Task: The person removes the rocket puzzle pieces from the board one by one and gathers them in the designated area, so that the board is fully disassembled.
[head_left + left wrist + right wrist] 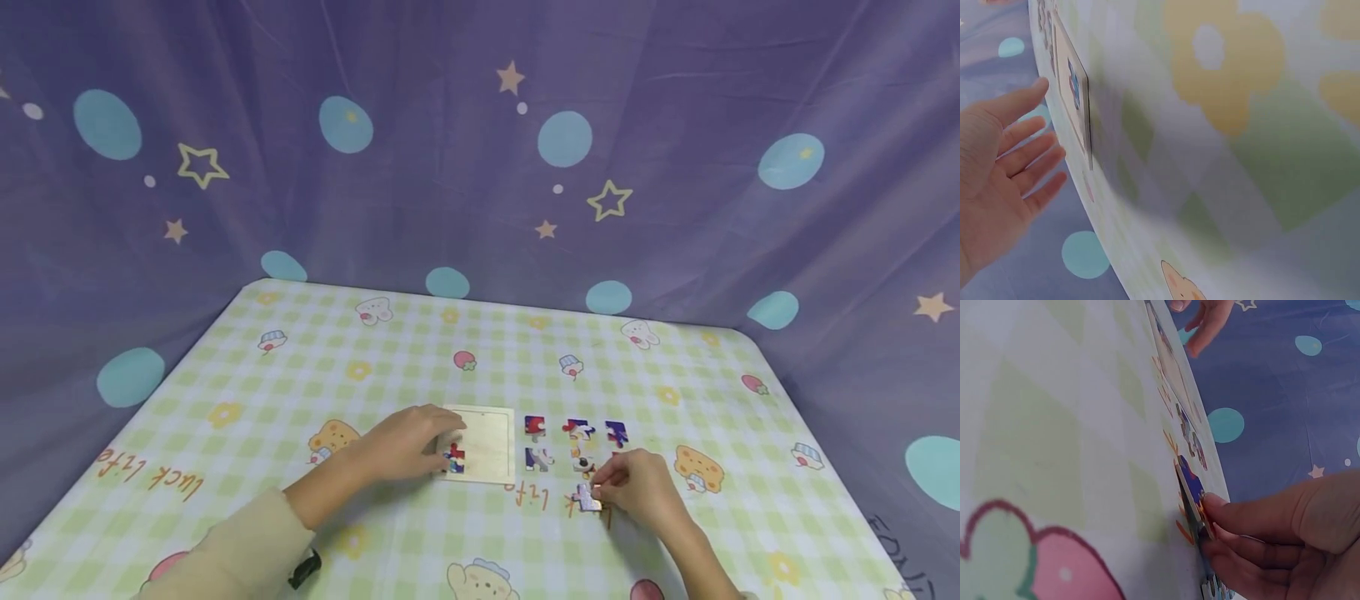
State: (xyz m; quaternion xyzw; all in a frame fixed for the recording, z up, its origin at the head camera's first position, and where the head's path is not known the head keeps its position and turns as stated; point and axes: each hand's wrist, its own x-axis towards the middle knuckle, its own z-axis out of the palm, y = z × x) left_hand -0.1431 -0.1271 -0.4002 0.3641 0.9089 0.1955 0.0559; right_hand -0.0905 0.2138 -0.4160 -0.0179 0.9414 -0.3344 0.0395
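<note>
A jigsaw piece (pixel 588 497) is pinched between the thumb and fingers of my right hand (pixel 641 492), low over the tablecloth; the right wrist view shows this piece (pixel 1192 482) tilted, its face partly blue. My left hand (pixel 408 442) hovers at the left side of a pale wooden puzzle tray (pixel 487 446), its fingers extended and holding nothing in the left wrist view. One red and blue piece (pixel 456 459) lies in the tray's lower left corner, partly overlapped by that hand in the head view.
Right of the tray, loose pieces lie in rows, among them a red one (pixel 535 427), a dark blue one (pixel 617 432) and a grey one (pixel 537 459). My right hand partly covers another. A checked cloth (pixel 420 533) covers the table; a purple curtain (pixel 450 200) hangs behind.
</note>
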